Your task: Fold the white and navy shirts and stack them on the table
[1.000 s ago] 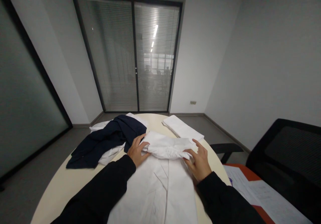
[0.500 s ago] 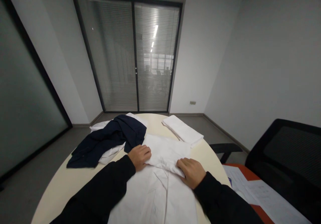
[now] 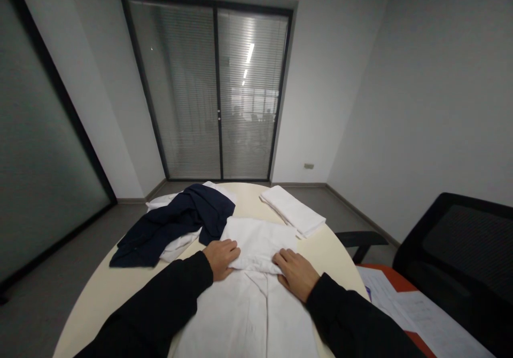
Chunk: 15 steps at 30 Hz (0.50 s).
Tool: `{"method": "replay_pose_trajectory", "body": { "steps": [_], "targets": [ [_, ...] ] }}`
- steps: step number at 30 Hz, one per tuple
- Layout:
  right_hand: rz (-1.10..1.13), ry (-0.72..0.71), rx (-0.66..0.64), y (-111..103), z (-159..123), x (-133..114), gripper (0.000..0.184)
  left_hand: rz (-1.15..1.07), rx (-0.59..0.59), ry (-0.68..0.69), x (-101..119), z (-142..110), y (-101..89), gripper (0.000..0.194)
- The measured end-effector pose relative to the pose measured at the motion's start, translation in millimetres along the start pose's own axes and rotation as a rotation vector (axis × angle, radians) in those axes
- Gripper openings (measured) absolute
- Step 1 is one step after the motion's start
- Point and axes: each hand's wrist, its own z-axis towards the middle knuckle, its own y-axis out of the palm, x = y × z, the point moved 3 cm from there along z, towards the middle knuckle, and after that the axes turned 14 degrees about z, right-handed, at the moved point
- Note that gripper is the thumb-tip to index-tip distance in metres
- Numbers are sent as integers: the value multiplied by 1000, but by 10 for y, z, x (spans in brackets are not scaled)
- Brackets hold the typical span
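Left hand (image 3: pixel 222 259) and right hand (image 3: pixel 297 273), fingers curled, grip the garment (image 3: pixel 258 240); beyond the left fingers lies navy cloth (image 3: pixel 176 224).

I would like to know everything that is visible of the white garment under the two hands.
The white garment looks like thin, slightly wrinkled cloth. It lies on the round cream table, its far part doubled into a flat band over the rest. Below, a long seam or crease runs toward the viewer; the near end leaves the picture. The left hand and right hand hold the band's near corners.
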Motion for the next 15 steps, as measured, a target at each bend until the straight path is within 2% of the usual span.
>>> {"method": "replay_pose_trajectory", "body": {
  "steps": [5, 8, 11, 15],
  "targets": [
    [19, -45, -3, -59, 233, 197, 28, 21, -89, -146, 11, 100, 7, 25],
    [21, -81, 38, -77, 267, 248, 24, 56, -33, -195, 30, 126, 54, 20],
    [-21, -118, 164, -106, 204, 247, 15, 132, 193, -156, 56, 86, 83, 7],
    [-25, -238, 322, -179, 36, 198, 13, 149, 658, -26, 63, -82, -33, 13]
  ]
}}
